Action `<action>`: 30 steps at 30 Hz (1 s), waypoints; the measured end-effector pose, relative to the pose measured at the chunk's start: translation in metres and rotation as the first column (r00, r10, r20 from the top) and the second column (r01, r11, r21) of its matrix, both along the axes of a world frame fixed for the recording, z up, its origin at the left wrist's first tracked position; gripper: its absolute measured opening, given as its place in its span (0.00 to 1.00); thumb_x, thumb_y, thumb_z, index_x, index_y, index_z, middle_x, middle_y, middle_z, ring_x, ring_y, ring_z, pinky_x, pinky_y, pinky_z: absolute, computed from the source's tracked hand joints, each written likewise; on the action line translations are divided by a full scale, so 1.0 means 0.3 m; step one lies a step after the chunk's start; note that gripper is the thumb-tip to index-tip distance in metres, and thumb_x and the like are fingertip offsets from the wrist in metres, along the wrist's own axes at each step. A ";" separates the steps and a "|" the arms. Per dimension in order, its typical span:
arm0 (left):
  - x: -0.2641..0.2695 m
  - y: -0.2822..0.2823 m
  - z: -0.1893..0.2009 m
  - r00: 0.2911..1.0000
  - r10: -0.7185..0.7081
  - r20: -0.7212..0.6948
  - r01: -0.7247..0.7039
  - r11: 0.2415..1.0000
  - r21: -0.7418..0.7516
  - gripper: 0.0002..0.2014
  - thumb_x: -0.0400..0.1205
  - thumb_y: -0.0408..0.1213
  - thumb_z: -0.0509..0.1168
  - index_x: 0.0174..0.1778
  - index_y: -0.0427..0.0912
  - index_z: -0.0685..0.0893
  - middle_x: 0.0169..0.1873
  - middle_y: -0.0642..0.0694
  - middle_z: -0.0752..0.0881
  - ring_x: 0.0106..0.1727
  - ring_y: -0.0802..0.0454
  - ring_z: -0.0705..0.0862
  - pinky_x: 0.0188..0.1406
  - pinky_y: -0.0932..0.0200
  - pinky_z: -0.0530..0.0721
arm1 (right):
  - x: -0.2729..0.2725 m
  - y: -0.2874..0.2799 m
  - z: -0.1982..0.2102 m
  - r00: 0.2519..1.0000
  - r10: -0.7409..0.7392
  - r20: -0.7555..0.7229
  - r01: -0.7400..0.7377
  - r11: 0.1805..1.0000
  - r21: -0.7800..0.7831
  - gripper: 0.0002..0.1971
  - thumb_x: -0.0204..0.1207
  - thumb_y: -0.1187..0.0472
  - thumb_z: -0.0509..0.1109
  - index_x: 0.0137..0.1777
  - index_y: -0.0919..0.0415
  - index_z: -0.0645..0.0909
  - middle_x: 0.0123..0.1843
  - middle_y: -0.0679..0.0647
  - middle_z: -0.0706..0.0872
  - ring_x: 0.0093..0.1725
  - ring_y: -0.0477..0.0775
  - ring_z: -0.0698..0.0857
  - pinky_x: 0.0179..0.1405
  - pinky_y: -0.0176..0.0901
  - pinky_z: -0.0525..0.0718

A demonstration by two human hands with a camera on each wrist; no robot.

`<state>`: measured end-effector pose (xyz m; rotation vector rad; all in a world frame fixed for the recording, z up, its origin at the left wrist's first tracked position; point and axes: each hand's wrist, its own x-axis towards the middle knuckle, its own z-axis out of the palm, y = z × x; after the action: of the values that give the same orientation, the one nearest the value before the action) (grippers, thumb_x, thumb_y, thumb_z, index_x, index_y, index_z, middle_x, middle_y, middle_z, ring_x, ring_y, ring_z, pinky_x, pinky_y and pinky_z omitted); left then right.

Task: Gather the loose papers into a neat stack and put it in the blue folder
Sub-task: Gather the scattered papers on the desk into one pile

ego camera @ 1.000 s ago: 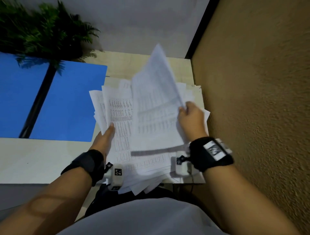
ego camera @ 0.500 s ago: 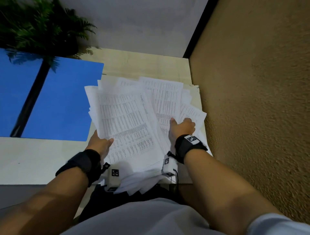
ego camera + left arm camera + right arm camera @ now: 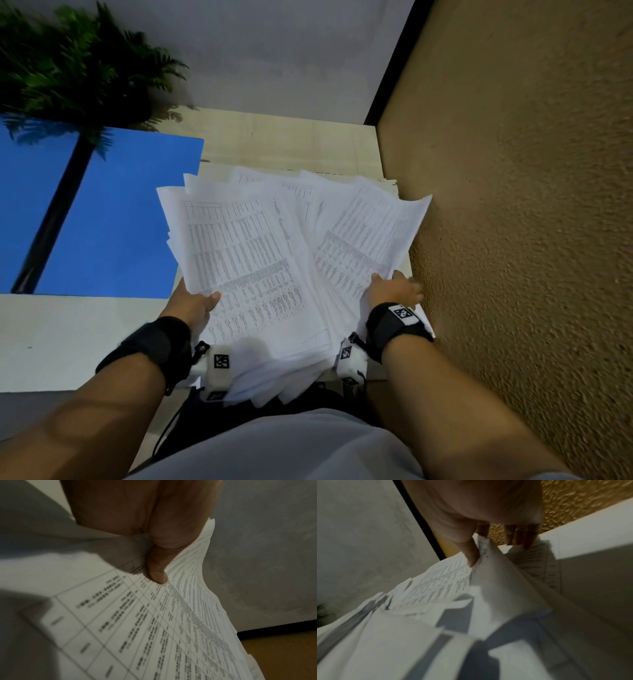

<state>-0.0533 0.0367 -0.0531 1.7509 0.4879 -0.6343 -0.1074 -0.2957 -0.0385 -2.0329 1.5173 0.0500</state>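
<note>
In the head view, a fanned pile of papers [image 3: 260, 260] printed with tables fills the middle of the frame, its sheets splayed at different angles. The left hand [image 3: 193, 303] holds the pile's lower left edge, thumb lying on top of the front sheet. The right hand [image 3: 394, 287] sits at the lower right of the pile, gripping a sheet that slants up toward the textured tan wall [image 3: 531, 205] on the right of the frame. The blue folder [image 3: 113, 219] lies open and flat on the pale table [image 3: 68, 332] at the left of the frame, just beside the papers, with a dark spine running down it. A green fern [image 3: 68, 72] fills the upper left corner

In the left wrist view, the left hand [image 3: 154, 534] pinches the papers [image 3: 171, 628]: the thumb presses down on the printed top sheet, and the other fingers are hidden beneath

In the right wrist view, which is blurred, the right hand [image 3: 479, 513] pinches a raised sheet corner of the papers [image 3: 436, 601] between thumb and forefinger, while the remaining fingers curl down toward another printed sheet at the upper right
</note>
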 end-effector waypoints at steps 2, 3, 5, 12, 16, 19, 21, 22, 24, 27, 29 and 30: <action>0.002 0.003 -0.009 1.000 -0.019 0.007 0.019 1.000 0.008 0.30 0.82 0.27 0.66 0.79 0.50 0.70 0.73 0.46 0.79 0.75 0.40 0.75 0.74 0.41 0.72 | 0.005 0.002 -0.030 0.972 -0.040 0.231 0.003 0.987 0.160 0.29 0.64 0.46 0.77 0.66 0.55 0.83 0.64 0.59 0.82 0.67 0.65 0.81 0.65 0.60 0.83; 0.001 -0.002 -0.001 1.000 -0.024 0.017 0.024 0.999 0.022 0.29 0.83 0.26 0.65 0.80 0.49 0.69 0.72 0.46 0.79 0.75 0.41 0.75 0.73 0.44 0.72 | 0.009 0.008 -0.030 0.930 -0.108 0.352 0.012 0.964 0.265 0.31 0.63 0.51 0.78 0.68 0.54 0.80 0.62 0.56 0.84 0.64 0.64 0.84 0.63 0.61 0.84; -0.006 -0.016 0.023 0.999 -0.018 0.031 0.017 1.000 0.023 0.29 0.84 0.25 0.63 0.81 0.47 0.68 0.72 0.46 0.78 0.74 0.43 0.74 0.70 0.49 0.72 | 0.024 0.010 -0.020 0.805 -0.233 0.546 -0.008 0.915 0.403 0.36 0.70 0.71 0.75 0.77 0.50 0.69 0.68 0.52 0.81 0.64 0.56 0.83 0.63 0.58 0.85; -0.006 -0.025 0.038 0.999 -0.018 0.041 0.016 0.999 0.050 0.29 0.85 0.24 0.62 0.82 0.43 0.66 0.72 0.47 0.76 0.74 0.45 0.72 0.71 0.51 0.70 | 0.027 -0.074 0.016 0.962 -0.128 0.240 0.041 0.941 0.336 0.16 0.69 0.70 0.74 0.58 0.66 0.83 0.57 0.60 0.88 0.53 0.62 0.87 0.56 0.53 0.86; 0.001 -0.023 0.025 1.000 0.021 0.002 -0.021 1.000 0.011 0.30 0.84 0.22 0.61 0.82 0.45 0.66 0.70 0.49 0.76 0.74 0.46 0.72 0.69 0.52 0.70 | 0.018 -0.031 0.068 0.960 -0.083 0.269 -0.033 0.916 0.400 0.27 0.67 0.61 0.83 0.62 0.72 0.81 0.57 0.60 0.87 0.47 0.57 0.88 0.41 0.36 0.88; -0.008 -0.030 0.038 1.000 0.016 0.001 -0.016 1.000 0.004 0.30 0.84 0.22 0.61 0.82 0.45 0.66 0.75 0.44 0.75 0.77 0.41 0.71 0.67 0.53 0.70 | 0.029 0.004 0.127 0.906 -0.191 0.376 -0.093 0.779 0.620 0.25 0.75 0.72 0.75 0.72 0.74 0.73 0.62 0.64 0.85 0.44 0.54 0.86 0.25 0.26 0.83; -0.014 -0.040 0.054 1.000 -0.002 0.019 0.001 1.000 0.021 0.30 0.85 0.22 0.60 0.83 0.44 0.64 0.77 0.42 0.74 0.78 0.41 0.70 0.66 0.56 0.69 | 0.041 0.020 0.160 0.880 -0.293 0.373 -0.064 0.705 0.706 0.34 0.78 0.73 0.71 0.81 0.71 0.59 0.71 0.66 0.79 0.60 0.59 0.84 0.38 0.30 0.86; -0.016 -0.042 0.058 1.000 -0.007 0.023 0.007 1.000 0.021 0.30 0.85 0.22 0.60 0.83 0.44 0.64 0.77 0.42 0.74 0.79 0.41 0.70 0.65 0.57 0.68 | 0.049 0.025 0.155 0.884 -0.297 0.362 -0.039 0.723 0.689 0.37 0.79 0.73 0.70 0.83 0.68 0.55 0.74 0.64 0.75 0.67 0.61 0.81 0.51 0.34 0.84; -0.019 -0.046 0.069 0.999 -0.019 0.034 0.018 0.999 0.033 0.30 0.86 0.22 0.60 0.83 0.43 0.63 0.78 0.41 0.73 0.79 0.40 0.69 0.64 0.58 0.68 | 0.062 0.018 0.129 0.880 -0.300 0.368 0.001 0.776 0.631 0.37 0.78 0.78 0.67 0.83 0.64 0.57 0.75 0.63 0.73 0.72 0.62 0.77 0.68 0.44 0.75; -0.018 -0.043 0.078 0.995 -0.079 0.056 0.074 0.994 0.084 0.29 0.86 0.24 0.61 0.83 0.43 0.63 0.75 0.44 0.75 0.77 0.42 0.71 0.64 0.56 0.69 | 0.074 -0.006 0.157 0.853 -0.230 0.468 0.003 0.899 0.437 0.23 0.68 0.78 0.69 0.60 0.57 0.81 0.58 0.63 0.86 0.60 0.69 0.86 0.59 0.53 0.82; -0.015 -0.035 0.066 0.996 -0.071 0.047 0.068 0.996 0.063 0.29 0.86 0.23 0.60 0.82 0.44 0.65 0.71 0.45 0.77 0.75 0.45 0.72 0.64 0.56 0.69 | 0.085 -0.043 0.233 0.887 -0.027 0.461 -0.072 0.978 0.195 0.12 0.69 0.72 0.70 0.48 0.57 0.81 0.47 0.61 0.88 0.50 0.67 0.89 0.51 0.54 0.87; -0.013 -0.033 0.063 0.999 -0.043 0.028 0.042 0.999 0.024 0.29 0.85 0.22 0.60 0.82 0.45 0.66 0.72 0.45 0.77 0.74 0.45 0.73 0.65 0.55 0.70 | 0.093 -0.059 0.296 0.896 0.064 0.439 -0.103 0.993 0.065 0.10 0.72 0.70 0.70 0.50 0.58 0.82 0.47 0.61 0.89 0.48 0.65 0.89 0.49 0.54 0.88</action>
<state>-0.0572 0.0268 -0.0343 1.7940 0.4408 -0.6346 -0.0795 -0.3133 0.0503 -1.8795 1.1254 -0.2850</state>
